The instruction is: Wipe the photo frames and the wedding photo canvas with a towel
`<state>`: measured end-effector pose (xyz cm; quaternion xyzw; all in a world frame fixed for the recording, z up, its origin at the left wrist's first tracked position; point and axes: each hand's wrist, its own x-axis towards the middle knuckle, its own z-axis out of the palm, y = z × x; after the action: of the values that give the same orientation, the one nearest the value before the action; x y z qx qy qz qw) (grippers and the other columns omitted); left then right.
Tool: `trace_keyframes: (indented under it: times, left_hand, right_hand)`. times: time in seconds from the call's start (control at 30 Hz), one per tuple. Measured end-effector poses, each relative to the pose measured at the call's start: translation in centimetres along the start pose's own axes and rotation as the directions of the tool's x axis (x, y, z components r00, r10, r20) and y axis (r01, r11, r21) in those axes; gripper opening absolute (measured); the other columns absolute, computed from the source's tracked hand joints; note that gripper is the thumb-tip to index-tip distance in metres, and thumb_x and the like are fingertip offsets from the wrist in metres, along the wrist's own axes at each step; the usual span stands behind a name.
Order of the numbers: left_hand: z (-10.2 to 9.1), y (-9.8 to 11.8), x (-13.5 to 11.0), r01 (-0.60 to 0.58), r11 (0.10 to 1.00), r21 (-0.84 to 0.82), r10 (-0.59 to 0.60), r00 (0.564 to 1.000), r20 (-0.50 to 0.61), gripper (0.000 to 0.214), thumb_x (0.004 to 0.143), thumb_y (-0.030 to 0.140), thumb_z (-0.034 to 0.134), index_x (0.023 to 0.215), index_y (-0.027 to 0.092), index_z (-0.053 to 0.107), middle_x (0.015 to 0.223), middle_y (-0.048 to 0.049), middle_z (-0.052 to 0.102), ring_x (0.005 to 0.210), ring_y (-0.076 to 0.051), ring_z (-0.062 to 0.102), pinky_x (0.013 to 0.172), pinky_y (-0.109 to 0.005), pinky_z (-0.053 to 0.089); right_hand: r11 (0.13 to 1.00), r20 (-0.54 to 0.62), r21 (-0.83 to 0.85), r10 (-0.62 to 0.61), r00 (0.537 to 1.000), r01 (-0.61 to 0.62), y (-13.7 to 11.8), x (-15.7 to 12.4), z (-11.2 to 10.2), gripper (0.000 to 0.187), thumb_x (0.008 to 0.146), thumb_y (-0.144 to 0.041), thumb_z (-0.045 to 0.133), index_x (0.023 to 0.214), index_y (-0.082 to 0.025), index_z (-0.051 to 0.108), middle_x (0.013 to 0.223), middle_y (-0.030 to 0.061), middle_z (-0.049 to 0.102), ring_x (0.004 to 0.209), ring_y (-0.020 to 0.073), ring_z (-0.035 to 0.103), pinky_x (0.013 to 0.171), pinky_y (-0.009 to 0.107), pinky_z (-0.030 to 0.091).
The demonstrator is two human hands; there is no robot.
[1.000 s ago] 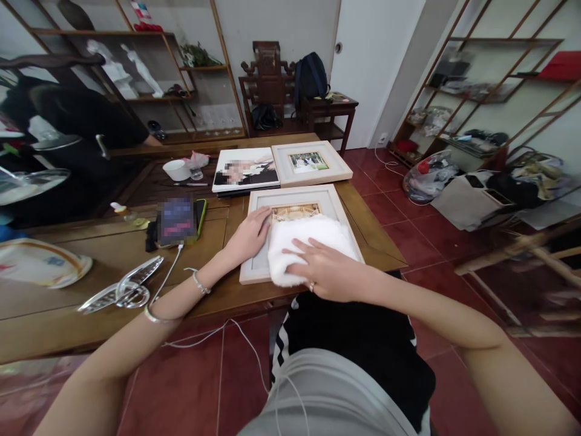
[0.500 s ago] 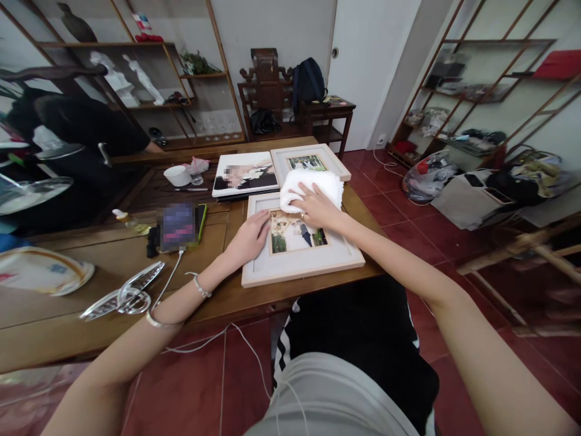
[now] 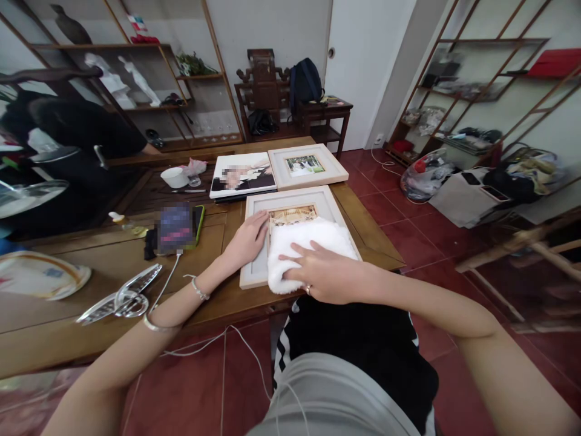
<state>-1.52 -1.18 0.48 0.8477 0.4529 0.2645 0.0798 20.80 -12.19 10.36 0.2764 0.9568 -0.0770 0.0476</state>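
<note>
A light-wood picture frame (image 3: 249, 209) with a wedding photo lies flat at the front edge of the wooden table. My left hand (image 3: 250, 242) rests on its left side, fingers laid flat over the rim and onto the inner border. A fluffy white cloth (image 3: 333, 233) covers the lower part of the photo and reaches the frame's near edge. Pressed down on this cloth is my right hand (image 3: 324, 272), its fingers spread and gripping the fabric against the frame. Only the photo's upper strip shows; the cloth and hand hide the rest.
Behind lie a second wooden frame (image 3: 330, 172) and a white-edged photo panel (image 3: 242, 172). To the left are a phone (image 3: 200, 225) with a cable, a clear hair claw (image 3: 122, 300), a dropper bottle (image 3: 118, 219) and a white cup (image 3: 174, 177). A person in black (image 3: 86, 124) leans at the far left.
My right hand has drawn the cloth from the frame's far edge down to its near edge, uncovering the photo's top and covering its bottom. My left hand stays in place on the frame.
</note>
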Motion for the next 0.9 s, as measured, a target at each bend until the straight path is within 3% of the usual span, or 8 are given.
trace_keyframes:
  times: [0.13, 0.3, 0.47, 0.57, 0.77, 0.9]
  left_hand:
    - [0.1, -0.2, 0.1, -0.011, 1.000, -0.002, 0.011, 1.000, -0.008, 0.048, 0.096, 0.028, 0.035, 0.130, 0.002, 0.058, 0.140, -0.0211, 0.056, 0.135, -0.028, 0.050, 0.117, -0.047, 0.036]
    - [0.4, -0.5, 0.1, -0.009, 1.000, -0.016, 0.009, 1.000, -0.008, 0.050, 0.097, 0.032, 0.036, 0.131, 0.003, 0.057, 0.141, -0.0206, 0.056, 0.134, -0.029, 0.050, 0.117, -0.045, 0.037]
    - [0.3, -0.4, 0.0, 0.006, 1.000, -0.030, -0.007, 1.000, -0.016, 0.048, 0.099, 0.031, 0.030, 0.130, 0.006, 0.057, 0.141, -0.0198, 0.056, 0.135, -0.028, 0.049, 0.117, -0.047, 0.036]
    - [0.1, 0.0, 0.1, 0.014, 0.998, -0.065, -0.016, 0.999, -0.035, 0.047, 0.099, 0.029, 0.028, 0.132, 0.009, 0.055, 0.137, -0.0184, 0.059, 0.130, -0.028, 0.054, 0.113, -0.046, 0.041]
    - [0.1, 0.1, 0.0, 0.032, 0.987, -0.158, -0.048, 0.995, -0.093, 0.052, 0.099, 0.024, 0.028, 0.148, 0.011, 0.033, 0.139, -0.0172, 0.058, 0.126, -0.026, 0.057, 0.110, -0.046, 0.043]
    - [0.4, -0.2, -0.1, 0.042, 0.990, -0.137, -0.053, 0.995, -0.080, 0.050, 0.099, 0.026, 0.027, 0.144, 0.009, 0.039, 0.140, -0.0188, 0.056, 0.129, -0.027, 0.055, 0.111, -0.048, 0.041]
  right_hand:
    - [0.998, -0.042, 0.029, 0.060, 0.997, -0.058, 2.7, 1.7, 1.3, 0.049, 0.084, -0.005, 0.050, 0.132, -0.015, 0.057, 0.132, 0.0191, 0.062, 0.142, 0.0354, 0.038, 0.106, 0.060, 0.040]
    - [0.966, -0.276, -0.047, 0.232, 0.933, -0.254, 9.3, 5.3, 3.4, 0.055, 0.084, -0.005, 0.048, 0.138, -0.017, 0.051, 0.156, 0.0151, 0.040, 0.148, 0.0371, 0.025, 0.114, 0.065, 0.023]
    - [0.928, -0.334, -0.071, 0.324, 0.885, -0.366, 13.3, 8.0, 2.4, 0.056, 0.085, -0.006, 0.047, 0.140, -0.013, 0.048, 0.158, 0.0154, 0.035, 0.149, 0.0400, 0.019, 0.113, 0.066, 0.021]
    - [0.934, -0.279, -0.091, 0.308, 0.910, -0.344, 12.7, 9.1, 1.5, 0.055, 0.085, -0.004, 0.045, 0.139, -0.014, 0.049, 0.160, 0.0133, 0.033, 0.149, 0.0414, 0.016, 0.113, 0.069, 0.019]
    - [0.965, -0.127, -0.103, 0.226, 0.966, -0.240, 8.1, 9.1, 1.3, 0.051, 0.087, -0.004, 0.043, 0.137, -0.015, 0.052, 0.160, 0.0141, 0.033, 0.149, 0.0427, 0.017, 0.110, 0.072, 0.024]
    - [0.992, 0.002, -0.033, 0.121, 0.993, -0.121, 5.3, 6.2, 0.3, 0.044, 0.087, -0.003, 0.041, 0.124, -0.015, 0.062, 0.139, 0.0164, 0.059, 0.142, 0.0400, 0.035, 0.106, 0.064, 0.037]
